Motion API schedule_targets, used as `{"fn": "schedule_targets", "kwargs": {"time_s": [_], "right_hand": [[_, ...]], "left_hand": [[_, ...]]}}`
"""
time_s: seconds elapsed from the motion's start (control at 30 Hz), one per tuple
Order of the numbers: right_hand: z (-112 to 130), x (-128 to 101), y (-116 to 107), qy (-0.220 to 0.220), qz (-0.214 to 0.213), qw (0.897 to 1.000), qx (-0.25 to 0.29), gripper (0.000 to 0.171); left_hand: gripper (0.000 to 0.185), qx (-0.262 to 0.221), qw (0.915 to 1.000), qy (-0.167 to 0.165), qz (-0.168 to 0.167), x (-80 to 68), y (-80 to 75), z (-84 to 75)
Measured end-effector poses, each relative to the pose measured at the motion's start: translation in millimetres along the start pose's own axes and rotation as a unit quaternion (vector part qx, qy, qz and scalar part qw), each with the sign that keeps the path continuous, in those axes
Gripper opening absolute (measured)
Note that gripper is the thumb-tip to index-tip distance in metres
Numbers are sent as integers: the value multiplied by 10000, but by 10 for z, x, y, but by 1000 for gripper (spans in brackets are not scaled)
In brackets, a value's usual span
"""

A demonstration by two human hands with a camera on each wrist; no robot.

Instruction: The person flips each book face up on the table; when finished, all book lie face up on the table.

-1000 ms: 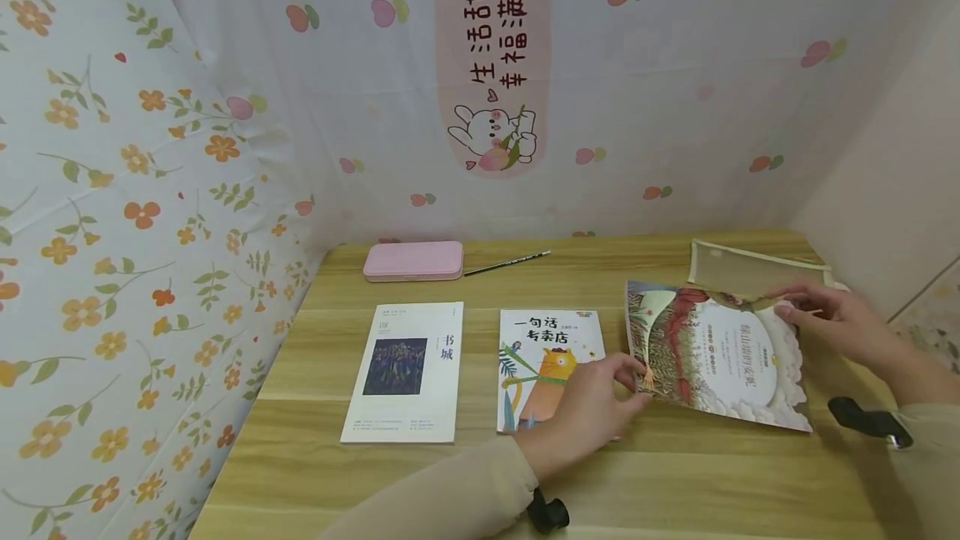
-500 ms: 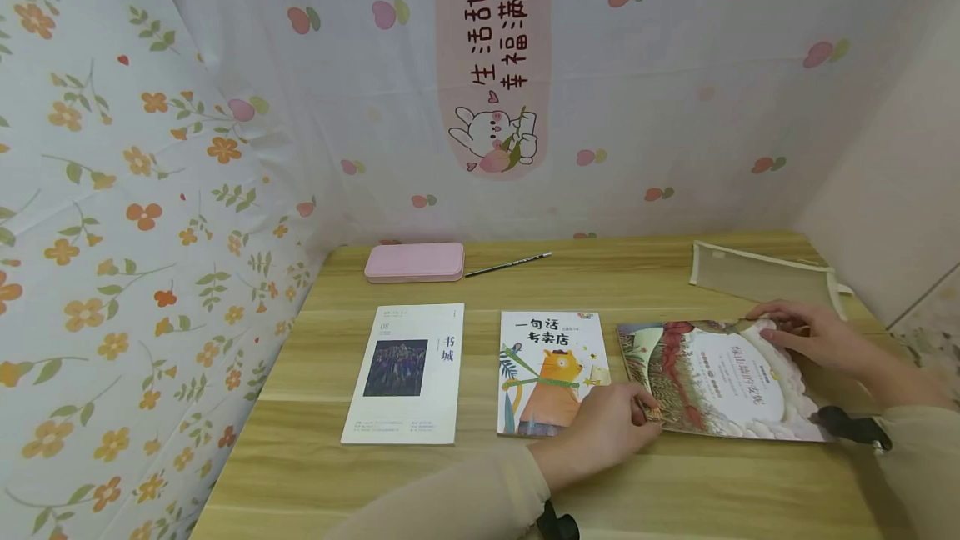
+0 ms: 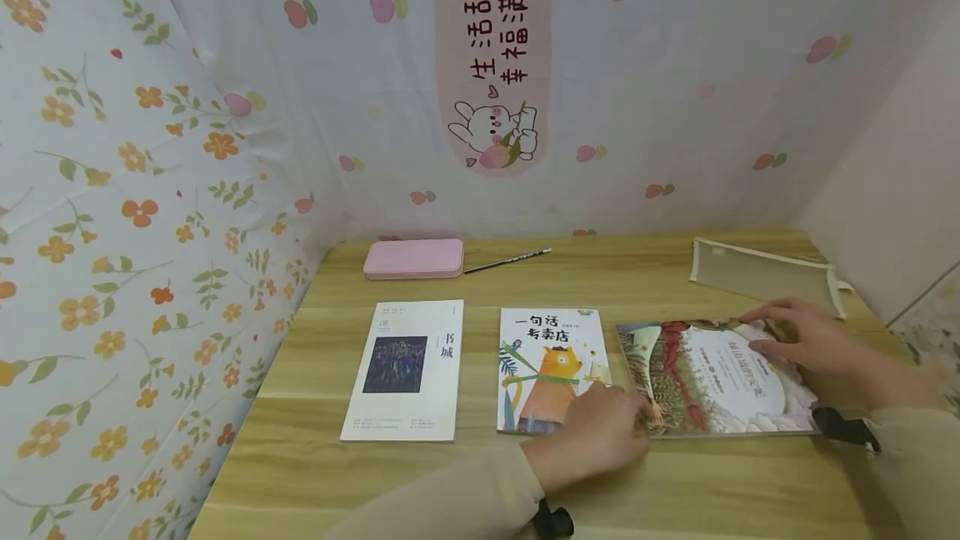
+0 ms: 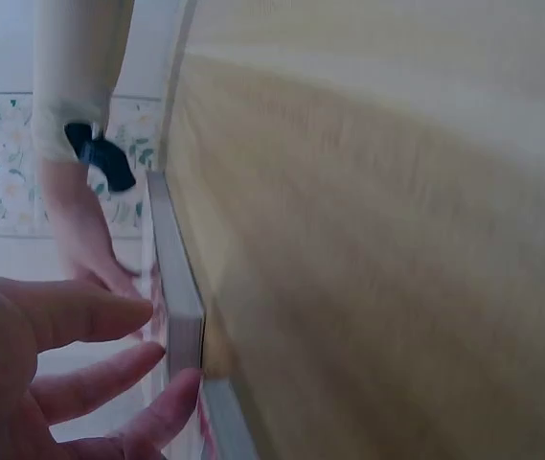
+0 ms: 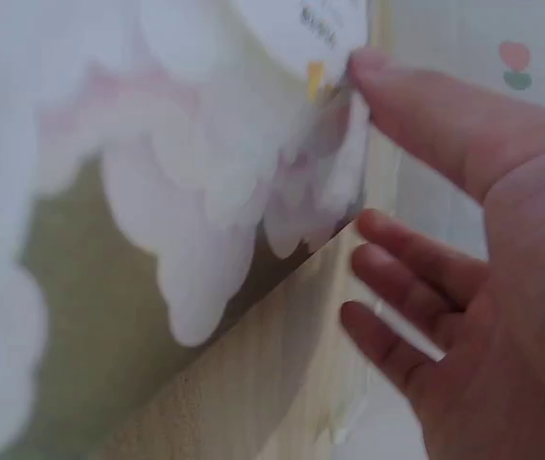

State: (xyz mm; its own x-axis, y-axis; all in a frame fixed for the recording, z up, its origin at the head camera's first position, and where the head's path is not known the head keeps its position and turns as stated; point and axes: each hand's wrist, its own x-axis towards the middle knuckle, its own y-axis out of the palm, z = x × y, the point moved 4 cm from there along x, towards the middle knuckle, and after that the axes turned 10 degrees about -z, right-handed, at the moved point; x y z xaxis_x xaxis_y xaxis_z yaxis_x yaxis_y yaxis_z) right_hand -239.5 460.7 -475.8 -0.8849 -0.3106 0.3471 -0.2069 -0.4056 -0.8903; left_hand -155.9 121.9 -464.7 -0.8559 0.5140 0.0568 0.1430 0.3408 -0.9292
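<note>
A picture book [image 3: 738, 390] with a white oval title panel lies flat at the table's right side. At its near left corner is my left hand [image 3: 600, 432], fingers extended against the corner and edge. In the left wrist view the thumb [image 4: 109, 314] lies along the cover side of the page block [image 4: 184, 335]. My right hand [image 3: 806, 344] is at the far right part of the book; the right wrist view shows its thumb [image 5: 416, 101] touching the edge and the other fingers spread apart from it. An orange-cat book [image 3: 547, 382] lies beside it, partly behind my left hand.
Further left lies a white book [image 3: 438, 407] with a dark square picture. A pink pencil case [image 3: 414, 258] and a pencil [image 3: 508, 262] are at the back of the table [image 3: 337, 490]. A mesh pouch [image 3: 757, 272] lies at the back right, near the wall.
The picture book has come down from a raised, tilted position to lie flat beside the cat book. Both hands lowered with it and now only touch its edges.
</note>
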Motion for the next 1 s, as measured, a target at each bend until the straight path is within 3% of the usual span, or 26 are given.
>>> {"fn": "schedule_targets", "kwargs": {"time_s": [0.2, 0.37, 0.43, 0.63, 0.73, 1.0], "right_hand": [[87, -109, -20, -13, -130, 9999, -3, 41], [109, -260, -49, 418, -52, 9991, 104, 45], [124, -325, -58, 588, 100, 9981, 170, 47], [152, -540, -139, 1231, 502, 9903, 398, 53], [173, -647, -212, 1409, 627, 9874, 357, 55], [295, -789, -229, 1249, 852, 9885, -71, 66]], "left_hand": [[28, -162, 9999, -2, 6, 153, -104, 241], [28, -150, 9996, 218, -136, 331, -196, 358], [30, -61, 9996, 247, -159, 411, -207, 370], [36, -113, 9996, -166, -209, 649, -185, 310], [41, 85, 9993, -281, -233, 751, -146, 261], [59, 808, 9967, -64, 80, 884, -112, 298]]}}
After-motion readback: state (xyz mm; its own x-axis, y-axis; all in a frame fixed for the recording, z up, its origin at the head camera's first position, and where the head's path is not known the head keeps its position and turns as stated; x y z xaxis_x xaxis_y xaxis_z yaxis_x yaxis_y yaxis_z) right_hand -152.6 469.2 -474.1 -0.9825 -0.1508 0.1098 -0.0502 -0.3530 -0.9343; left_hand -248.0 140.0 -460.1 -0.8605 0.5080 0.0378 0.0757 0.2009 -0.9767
